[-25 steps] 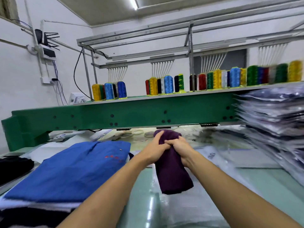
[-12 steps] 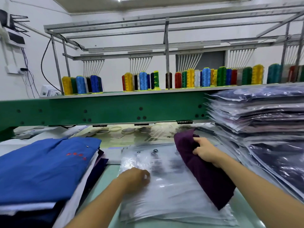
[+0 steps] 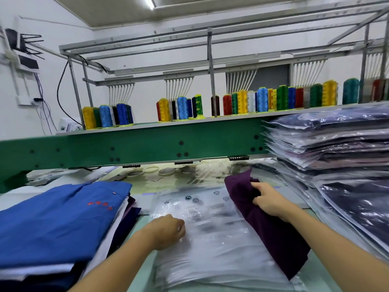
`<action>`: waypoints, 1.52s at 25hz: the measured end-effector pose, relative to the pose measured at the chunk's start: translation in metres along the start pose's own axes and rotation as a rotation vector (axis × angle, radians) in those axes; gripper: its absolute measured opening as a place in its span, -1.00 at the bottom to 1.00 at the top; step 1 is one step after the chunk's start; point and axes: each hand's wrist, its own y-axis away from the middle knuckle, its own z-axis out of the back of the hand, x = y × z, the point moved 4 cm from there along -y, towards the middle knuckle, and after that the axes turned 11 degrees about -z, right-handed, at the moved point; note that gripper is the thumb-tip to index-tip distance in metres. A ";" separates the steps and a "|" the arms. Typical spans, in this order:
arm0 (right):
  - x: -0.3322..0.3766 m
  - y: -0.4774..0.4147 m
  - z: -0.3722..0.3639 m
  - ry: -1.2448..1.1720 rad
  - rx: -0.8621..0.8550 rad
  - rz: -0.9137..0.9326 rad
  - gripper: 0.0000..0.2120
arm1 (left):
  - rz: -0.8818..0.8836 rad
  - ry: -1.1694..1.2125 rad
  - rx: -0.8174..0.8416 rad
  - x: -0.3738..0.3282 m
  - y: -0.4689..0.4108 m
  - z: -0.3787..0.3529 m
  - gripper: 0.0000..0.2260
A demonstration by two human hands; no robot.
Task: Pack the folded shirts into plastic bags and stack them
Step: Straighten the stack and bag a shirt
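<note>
A folded purple shirt (image 3: 271,230) hangs at the right of centre, gripped near its top edge by my right hand (image 3: 268,200). Under it lies a pile of clear plastic bags (image 3: 212,249) on the table. My left hand (image 3: 168,230) rests on the near left part of the top bag, fingers curled down onto the plastic; whether it pinches the film I cannot tell. A stack of folded shirts with a blue one on top (image 3: 59,218) lies at the left. A tall stack of bagged shirts (image 3: 332,150) stands at the right.
A green machine beam (image 3: 136,148) spans the back, low over the table, with coloured thread cones (image 3: 183,108) on its shelf. White rings and small parts lie under the beam. The pale green table edge (image 3: 139,277) shows between the shirt pile and the bags.
A second ago both hands held the purple shirt. My left hand let go and came down onto the bag pile. My right hand carried the shirt to the right.
</note>
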 end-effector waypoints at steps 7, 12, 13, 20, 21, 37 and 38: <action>0.000 0.000 0.004 0.028 -0.018 0.024 -0.36 | 0.008 0.365 -0.121 0.003 -0.004 0.009 -0.74; 0.007 0.001 0.006 0.110 -0.046 0.112 -0.34 | 0.089 0.166 -0.175 -0.003 -0.011 0.008 -0.76; 0.014 0.001 0.006 0.141 -0.061 0.150 -0.34 | 0.106 0.111 -0.200 -0.007 -0.014 0.011 -0.76; 0.047 0.022 -0.023 0.429 -0.093 0.394 -0.49 | 0.190 0.509 -0.265 -0.027 -0.053 0.023 -0.79; 0.042 0.027 -0.029 0.487 -0.052 0.402 -0.45 | 0.218 0.654 -0.293 -0.026 -0.055 0.022 -0.81; 0.014 -0.004 -0.064 0.742 0.163 0.310 -0.17 | 0.027 0.340 -0.555 -0.041 -0.057 0.035 -0.75; 0.015 -0.006 -0.064 0.748 0.171 0.299 -0.18 | 0.041 0.250 -0.578 -0.041 -0.055 0.036 -0.74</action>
